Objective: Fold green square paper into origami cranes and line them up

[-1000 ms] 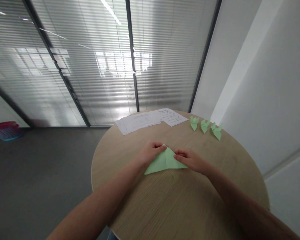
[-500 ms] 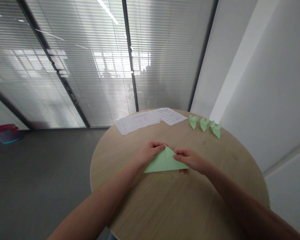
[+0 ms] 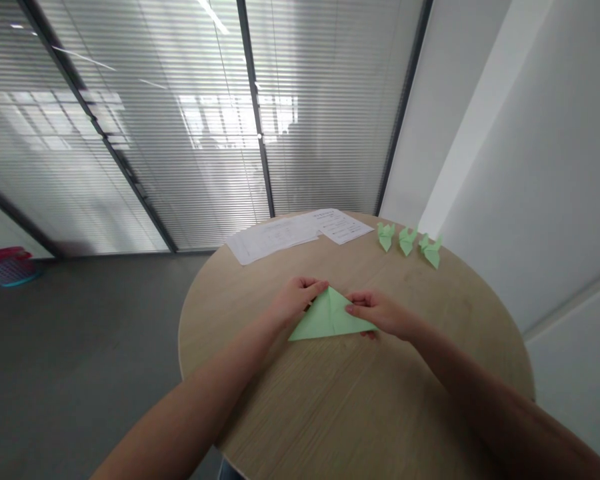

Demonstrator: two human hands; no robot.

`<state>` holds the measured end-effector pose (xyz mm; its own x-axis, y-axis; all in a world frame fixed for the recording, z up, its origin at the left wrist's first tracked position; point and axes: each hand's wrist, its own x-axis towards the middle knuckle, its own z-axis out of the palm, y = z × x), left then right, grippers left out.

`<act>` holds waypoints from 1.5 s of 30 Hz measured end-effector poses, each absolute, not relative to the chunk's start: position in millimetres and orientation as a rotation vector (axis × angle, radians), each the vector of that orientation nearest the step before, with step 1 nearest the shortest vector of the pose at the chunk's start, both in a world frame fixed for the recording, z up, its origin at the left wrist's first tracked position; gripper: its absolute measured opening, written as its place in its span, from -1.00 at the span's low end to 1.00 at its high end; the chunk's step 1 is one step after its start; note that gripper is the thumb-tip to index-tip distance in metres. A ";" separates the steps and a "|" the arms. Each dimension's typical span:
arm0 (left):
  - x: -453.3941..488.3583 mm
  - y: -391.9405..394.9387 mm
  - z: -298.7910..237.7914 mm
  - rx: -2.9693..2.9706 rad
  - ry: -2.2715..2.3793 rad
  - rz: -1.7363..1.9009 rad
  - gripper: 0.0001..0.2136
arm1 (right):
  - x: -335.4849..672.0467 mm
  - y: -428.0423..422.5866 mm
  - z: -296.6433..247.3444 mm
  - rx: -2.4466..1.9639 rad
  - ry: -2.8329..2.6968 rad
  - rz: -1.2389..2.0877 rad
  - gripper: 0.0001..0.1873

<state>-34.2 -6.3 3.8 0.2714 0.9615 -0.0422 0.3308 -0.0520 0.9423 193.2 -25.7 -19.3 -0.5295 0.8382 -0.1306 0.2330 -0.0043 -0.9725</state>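
Note:
A light green sheet of paper [image 3: 325,319], folded into a triangle with a crease down its middle, is held between both hands over the round wooden table [image 3: 300,400]. Its peak points away from me and its long edge faces me. My left hand [image 3: 300,297] pinches the paper at the peak, thumb on top. On the right slanting edge, my right hand [image 3: 375,312] grips it with the thumb above and some fingers showing beneath the lower right corner. Three small folded green paper figures [image 3: 385,237] stand in a row at the table's far right.
Printed white sheets [image 3: 280,235] lie overlapping at the table's far edge. Behind it rises a glass partition with blinds [image 3: 205,153]. A white wall [image 3: 540,167] borders the right side. On the floor at far left sits a red and blue basket [image 3: 10,267].
The view has shifted slightly. Both hands keep hold of the folded paper, whose right part tilts up a little more; my left fingers have moved slightly off its left edge.

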 end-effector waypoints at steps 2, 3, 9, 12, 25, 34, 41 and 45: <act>-34.7 -5.2 4.0 1.609 1.244 0.814 -0.58 | 192.4 -25.6 -19.9 -1.101 -1.787 1.557 -0.61; -35.0 -4.5 3.6 1.626 1.255 0.811 -0.59 | 192.3 -25.5 -20.6 -1.102 -1.796 1.554 -0.62; -35.7 0.0 -3.7 1.714 1.281 0.787 -0.68 | 193.2 -25.3 -24.1 -1.112 -1.848 1.547 -0.64; -35.5 0.7 -5.8 1.749 1.277 0.772 -0.69 | 193.4 -25.4 -24.3 -1.121 -1.847 1.552 -0.63; -31.9 -5.3 4.0 1.815 1.267 0.807 -0.72 | 189.2 -27.2 -15.8 -1.230 -1.827 1.504 -0.61; -28.5 -9.4 -0.4 1.718 1.253 0.769 -0.67 | 181.3 -27.9 -13.7 -1.257 -1.877 1.307 -0.70; -29.3 -11.7 1.6 1.679 1.237 0.737 -0.69 | 180.8 -26.7 -14.7 -1.287 -1.918 1.247 -0.73; -30.9 -9.7 0.9 1.678 1.206 0.698 -0.71 | 179.3 -28.4 -12.5 -1.301 -1.936 1.227 -0.73</act>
